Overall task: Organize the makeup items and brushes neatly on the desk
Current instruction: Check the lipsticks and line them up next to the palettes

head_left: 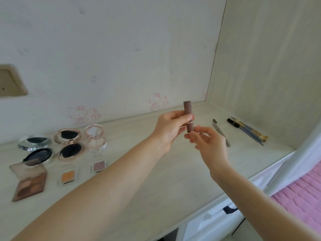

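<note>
Pale wood-grain worktop runs under a wall with pink cat stickers. At its left lie an open brown eyeshadow palette, three open round compacts and two small square eyeshadow pans. Mid-frame, the left hand curls its grip round a brown lipstick tube, held upright above the worktop; the right hand pinches the tube's lower end. Farther right lie a grey pencil and several brushes.

Makeup on desk
Brown lipstick tube upright, held; open compacts, palettes at L; brushes at R
</note>
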`<state>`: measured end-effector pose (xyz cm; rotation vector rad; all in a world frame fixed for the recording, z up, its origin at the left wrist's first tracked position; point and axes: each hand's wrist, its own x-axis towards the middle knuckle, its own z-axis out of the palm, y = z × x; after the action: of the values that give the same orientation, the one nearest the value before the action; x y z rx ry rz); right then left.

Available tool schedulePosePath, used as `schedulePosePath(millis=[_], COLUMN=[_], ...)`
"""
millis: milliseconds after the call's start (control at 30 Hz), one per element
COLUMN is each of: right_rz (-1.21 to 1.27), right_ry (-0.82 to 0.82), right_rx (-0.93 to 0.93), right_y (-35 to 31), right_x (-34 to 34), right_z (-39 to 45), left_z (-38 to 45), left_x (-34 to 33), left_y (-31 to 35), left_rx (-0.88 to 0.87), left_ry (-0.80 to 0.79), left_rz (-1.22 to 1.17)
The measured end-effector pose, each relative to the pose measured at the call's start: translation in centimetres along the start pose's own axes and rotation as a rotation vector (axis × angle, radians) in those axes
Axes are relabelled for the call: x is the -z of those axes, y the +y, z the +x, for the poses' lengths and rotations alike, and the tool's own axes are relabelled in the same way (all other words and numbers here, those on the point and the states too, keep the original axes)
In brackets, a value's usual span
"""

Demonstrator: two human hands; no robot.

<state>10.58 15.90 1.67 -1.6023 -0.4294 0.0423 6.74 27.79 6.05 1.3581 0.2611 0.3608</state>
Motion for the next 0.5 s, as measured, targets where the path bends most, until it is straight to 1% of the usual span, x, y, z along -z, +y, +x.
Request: schedulePosePath(millis=[200,333,500], right_rz=[0.01,0.024,0.056], right_ry=[-0.141,-0.216,-0.33], right_rx=[-0.007,-0.048,-0.083], right_y=[-0.8,-1.1,-1.8], right_x=[-3.6,-5.7,-8.1], right_z=[-3.1,-4.4,-5.6], left_z=[-3.9,-6.3,-10.1], left_x=[4.7,8.4,12.9], left_y=[0.4,0.1,-1.2], left_rx=[-0.068,-0.15,-0.211], left_ry=[0.107,0.216,0.224], left_rz=[0.084,0.254,0.432])
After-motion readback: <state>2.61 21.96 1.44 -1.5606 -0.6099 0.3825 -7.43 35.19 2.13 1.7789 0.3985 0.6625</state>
